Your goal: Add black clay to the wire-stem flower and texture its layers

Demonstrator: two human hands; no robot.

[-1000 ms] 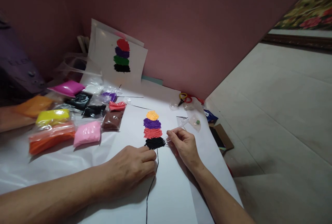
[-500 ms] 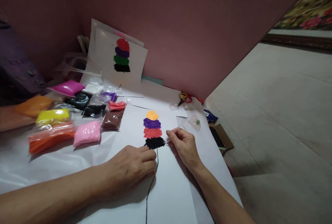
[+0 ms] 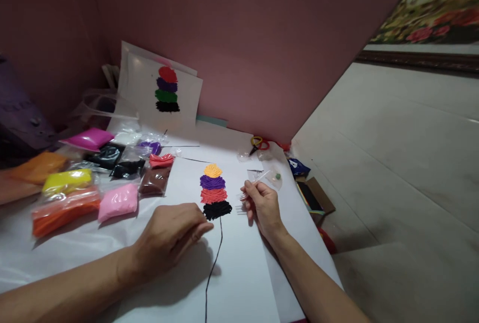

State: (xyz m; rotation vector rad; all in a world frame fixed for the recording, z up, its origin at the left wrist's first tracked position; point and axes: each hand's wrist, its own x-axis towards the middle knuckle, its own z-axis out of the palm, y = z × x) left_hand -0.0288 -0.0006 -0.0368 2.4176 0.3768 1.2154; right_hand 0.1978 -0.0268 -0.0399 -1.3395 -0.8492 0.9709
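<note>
On a white sheet (image 3: 239, 273) lies a stack of textured clay patches (image 3: 213, 191): orange on top, then purple, red and black, with a thin black line (image 3: 214, 268) running down from the black one. My right hand (image 3: 261, 205) is just right of the stack and pinches a clear plastic fork-like tool (image 3: 251, 189). My left hand (image 3: 170, 235) rests on the sheet just left of the black patch, fingers loosely curled, holding nothing I can see.
Several bags of coloured clay (image 3: 90, 178) lie at the left. A sample sheet (image 3: 160, 91) with a similar stack leans on the pink wall. Scissors (image 3: 257, 143), a small clear bag (image 3: 275, 177) and a cardboard box (image 3: 312, 197) sit at the right edge.
My left hand has slid left, away from the black line. My right hand lifted the tool's tip off the black patch. The view shifted slightly.
</note>
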